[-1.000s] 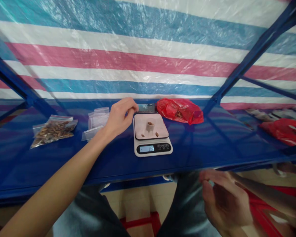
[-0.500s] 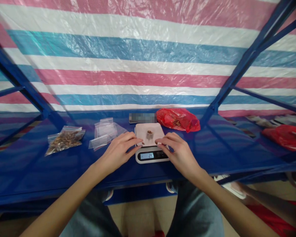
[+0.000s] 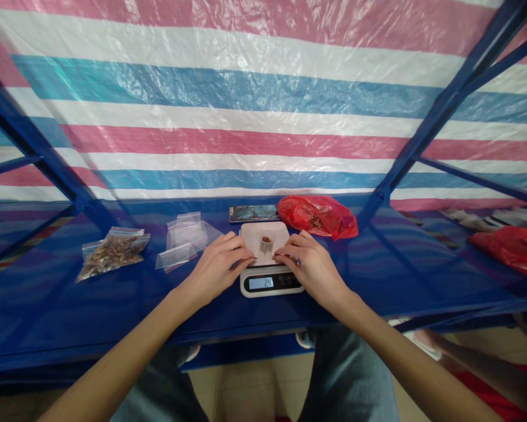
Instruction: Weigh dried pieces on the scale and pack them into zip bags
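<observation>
White plastic makes up the kitchen scale (image 3: 268, 233), which sits on the blue shelf (image 3: 377, 275) straight ahead of the person. Its long axis runs front to back: the display (image 3: 262, 283), reading 24, is at the near end and the weighing plate is toward the striped tarp (image 3: 254, 99). A small cup (image 3: 267, 244) stands upright in the middle of the plate with something brown in it.

A strip of bare shelf separates the scale's near end from the shelf's front edge. A phone (image 3: 253, 213) lies crosswise just behind the scale. A red plastic bag (image 3: 318, 215) is just beside the scale's far right corner. Empty clear zip bags (image 3: 184, 240) lie near on the left, and a filled zip bag (image 3: 114, 252) is well apart, farther left. To the right, the shelf is bare up to the slanting blue upright (image 3: 404, 164).

The left hand (image 3: 217, 269) comes in from the lower left, palm down and fingers loosely bent. Its fingertips rest on the plate's near left corner. The right hand (image 3: 311, 266) mirrors it from the lower right, palm down, with its fingertips on the plate's near right edge. Neither hand is closed around anything that shows. Both forearms slope up from the bottom edge and meet at the scale.
</observation>
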`<state>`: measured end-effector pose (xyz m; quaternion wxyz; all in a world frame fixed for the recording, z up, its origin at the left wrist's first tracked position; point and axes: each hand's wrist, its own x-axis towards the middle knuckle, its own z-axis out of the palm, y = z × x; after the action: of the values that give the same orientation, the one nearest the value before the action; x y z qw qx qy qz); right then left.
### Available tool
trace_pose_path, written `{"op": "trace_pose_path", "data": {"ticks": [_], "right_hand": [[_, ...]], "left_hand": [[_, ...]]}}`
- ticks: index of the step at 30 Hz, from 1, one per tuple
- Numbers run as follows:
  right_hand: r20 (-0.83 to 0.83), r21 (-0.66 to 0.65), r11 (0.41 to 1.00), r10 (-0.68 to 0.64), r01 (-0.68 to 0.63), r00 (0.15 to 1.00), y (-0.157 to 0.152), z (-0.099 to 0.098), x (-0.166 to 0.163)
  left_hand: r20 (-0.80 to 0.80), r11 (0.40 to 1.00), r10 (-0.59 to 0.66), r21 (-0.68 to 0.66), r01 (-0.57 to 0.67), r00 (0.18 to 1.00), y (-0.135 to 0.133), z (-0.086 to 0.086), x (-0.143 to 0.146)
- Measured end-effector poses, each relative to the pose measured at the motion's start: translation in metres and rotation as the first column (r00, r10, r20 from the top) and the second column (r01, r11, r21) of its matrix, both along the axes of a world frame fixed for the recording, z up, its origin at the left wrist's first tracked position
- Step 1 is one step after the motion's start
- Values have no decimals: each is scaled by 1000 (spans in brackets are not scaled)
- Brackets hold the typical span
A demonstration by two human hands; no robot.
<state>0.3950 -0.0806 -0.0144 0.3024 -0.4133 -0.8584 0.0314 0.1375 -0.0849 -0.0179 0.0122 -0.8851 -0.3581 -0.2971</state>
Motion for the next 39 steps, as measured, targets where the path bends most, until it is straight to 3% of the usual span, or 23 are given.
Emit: {"op": "trace_pose_path", "data": {"ticks": [5, 9, 13, 17, 20, 22, 25, 30, 34, 39], "right_hand": [[-115, 15, 1000, 26, -25, 993, 0, 11, -1], [-231, 81, 997, 5, 15, 973, 7, 31, -2], [-185, 72, 997, -9, 23, 983, 20, 43, -10], [-79, 25, 999, 30, -28, 996, 34, 45, -9], [-117, 33, 999, 45, -42, 992, 55, 46, 20], [-78, -5, 996, -88, 88, 993, 77, 46, 50], [258, -137, 960, -203, 244, 945, 110, 38, 89], [375, -122, 967, -164, 223, 913, 141, 17, 88], [418, -89, 977, -141, 195, 897, 140, 9, 71], [428, 17, 989, -143, 150, 892, 130, 3, 72]], "left_hand": [[134, 997, -14, 76, 3, 991, 8, 15, 7], [100, 996, -36, 83, 28, 994, 29, 31, 20], [52, 997, -72, 39, 70, 996, 44, 38, 24], [210, 999, -27, 49, 17, 977, 51, 42, 16], [301, 999, 34, 27, -44, 953, 62, 40, 7], [313, 997, 69, 4, -74, 947, 71, 34, 1], [340, 990, 144, -43, -137, 929, 84, 19, -9], [252, 976, 214, -90, -197, 944, 84, 3, -18], [218, 977, 208, -86, -194, 954, 74, 6, -17], [161, 988, 157, -22, -156, 974, 67, 8, -12]]}}
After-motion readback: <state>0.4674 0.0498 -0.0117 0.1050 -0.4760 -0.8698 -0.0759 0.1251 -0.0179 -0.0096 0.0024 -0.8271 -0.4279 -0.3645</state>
